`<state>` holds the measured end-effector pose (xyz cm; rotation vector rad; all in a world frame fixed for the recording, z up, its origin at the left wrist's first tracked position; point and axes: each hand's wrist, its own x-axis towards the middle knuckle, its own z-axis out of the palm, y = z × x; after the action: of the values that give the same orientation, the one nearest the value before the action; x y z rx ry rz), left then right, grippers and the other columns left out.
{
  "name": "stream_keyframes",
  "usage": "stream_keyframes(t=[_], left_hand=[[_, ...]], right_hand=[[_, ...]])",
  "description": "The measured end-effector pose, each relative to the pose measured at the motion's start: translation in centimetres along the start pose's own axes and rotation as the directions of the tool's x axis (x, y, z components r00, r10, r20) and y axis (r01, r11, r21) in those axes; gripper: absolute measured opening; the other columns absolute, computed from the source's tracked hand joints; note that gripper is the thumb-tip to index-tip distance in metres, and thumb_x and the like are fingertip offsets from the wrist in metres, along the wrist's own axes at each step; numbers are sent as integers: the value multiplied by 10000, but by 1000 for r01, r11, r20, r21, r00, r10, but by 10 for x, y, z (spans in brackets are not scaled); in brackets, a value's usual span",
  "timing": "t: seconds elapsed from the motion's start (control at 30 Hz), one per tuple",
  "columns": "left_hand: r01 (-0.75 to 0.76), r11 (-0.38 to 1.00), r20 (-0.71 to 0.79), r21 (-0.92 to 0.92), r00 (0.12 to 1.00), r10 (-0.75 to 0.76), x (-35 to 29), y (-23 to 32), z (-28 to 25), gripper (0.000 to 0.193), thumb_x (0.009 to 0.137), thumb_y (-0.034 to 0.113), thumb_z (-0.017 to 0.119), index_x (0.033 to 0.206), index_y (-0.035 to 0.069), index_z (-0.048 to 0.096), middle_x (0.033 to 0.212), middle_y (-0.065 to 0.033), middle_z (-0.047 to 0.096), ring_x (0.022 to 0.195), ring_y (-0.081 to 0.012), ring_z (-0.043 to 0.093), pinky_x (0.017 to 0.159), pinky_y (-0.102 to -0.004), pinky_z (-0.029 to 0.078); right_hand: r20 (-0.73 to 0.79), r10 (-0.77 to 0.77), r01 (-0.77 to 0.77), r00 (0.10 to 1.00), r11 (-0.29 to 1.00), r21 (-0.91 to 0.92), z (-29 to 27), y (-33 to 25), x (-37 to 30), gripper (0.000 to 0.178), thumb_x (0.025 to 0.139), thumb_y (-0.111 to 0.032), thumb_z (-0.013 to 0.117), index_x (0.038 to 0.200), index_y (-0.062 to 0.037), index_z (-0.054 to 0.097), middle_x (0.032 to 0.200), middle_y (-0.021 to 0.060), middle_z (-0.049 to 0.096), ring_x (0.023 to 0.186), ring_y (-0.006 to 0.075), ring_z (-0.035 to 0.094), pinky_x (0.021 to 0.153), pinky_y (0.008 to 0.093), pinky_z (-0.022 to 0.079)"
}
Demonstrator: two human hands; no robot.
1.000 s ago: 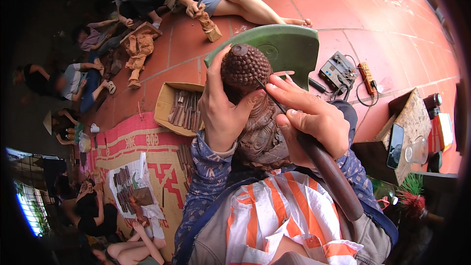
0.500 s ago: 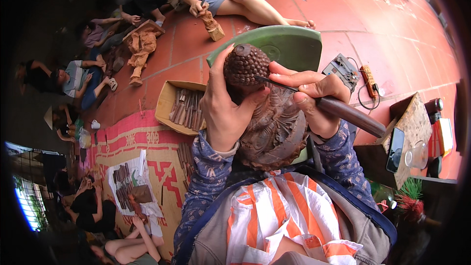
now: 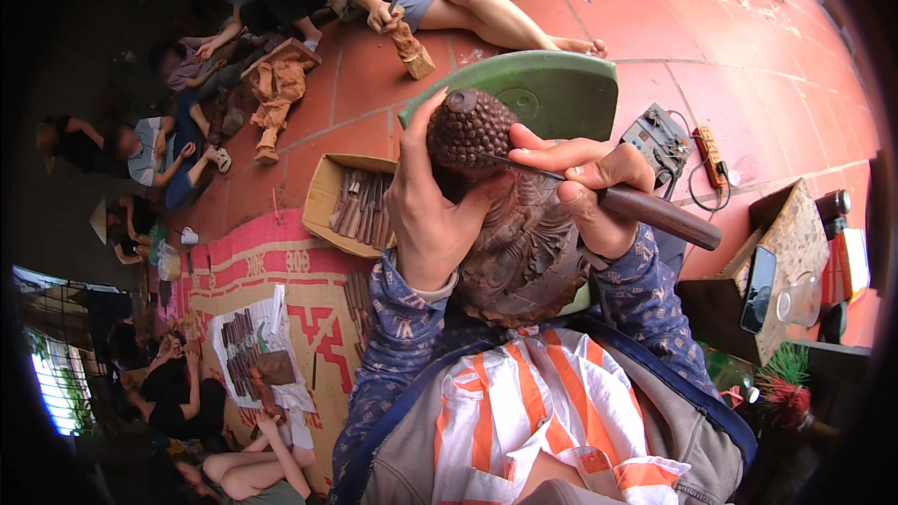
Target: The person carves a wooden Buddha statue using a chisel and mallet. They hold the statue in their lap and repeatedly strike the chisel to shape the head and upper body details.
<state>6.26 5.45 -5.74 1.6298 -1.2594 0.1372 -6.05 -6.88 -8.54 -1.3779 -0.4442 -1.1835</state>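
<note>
A dark brown wood carving point(image 3: 524, 257) stands upright in front of my body, its head point(image 3: 470, 126) covered in rows of small round knobs. My left hand point(image 3: 430, 196) wraps round the side of that head, thumb across its lower front. In my right hand point(image 3: 599, 192) is a carving chisel point(image 3: 655, 213), gripped near where the blade meets the dark wooden handle. The thin blade points left, and its tip meets the lower edge of the knobs. Behind the carving sits a green plastic basin point(image 3: 571, 93).
A cardboard box point(image 3: 323, 192) of chisels lies left, beside a patterned mat point(image 3: 318, 318) bearing more tools on paper. At right, a wooden box point(image 3: 790, 271) carries a phone point(image 3: 758, 290) and a clear cup. A power strip point(image 3: 711, 157) lies behind. Several people sit around, one holding a small carving point(image 3: 410, 49).
The chisel handle has swung slightly left and down with my right hand, and the blade lies a little lower on the head. My left hand keeps its hold. The view has shifted slightly.
</note>
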Motion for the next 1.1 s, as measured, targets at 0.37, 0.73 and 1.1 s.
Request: stream_keyframes(t=[0.37,0.73,1.1], left_hand=[[-21,999,-32,-31,999,20,1,-3,1,820,704,237,844,1368,43,406,1194,-194,595,1075,-342,624,889,-401,511],[-17,997,-45,-80,999,13,-3,-11,3,843,704,271,841,1382,46,393,1214,-204,584,1098,-357,612,887,-405,510],[-47,999,-45,0,998,47,1,-2,1,818,700,219,844,1369,43,407,1198,-197,591,1074,-352,622,882,-402,513]], right_hand=[[-58,-96,70,994,935,-348,21,-22,2,227,794,126,650,823,17,452,1001,325,648,1038,414,640,861,436,556],[-72,-103,56,992,873,-485,42,-27,-4,196,846,109,592,882,28,417,1019,369,614,1052,493,599,896,509,519],[-36,-71,62,997,976,-207,12,-13,5,284,787,146,641,746,-2,402,1005,350,635,1059,424,627,903,481,536]])
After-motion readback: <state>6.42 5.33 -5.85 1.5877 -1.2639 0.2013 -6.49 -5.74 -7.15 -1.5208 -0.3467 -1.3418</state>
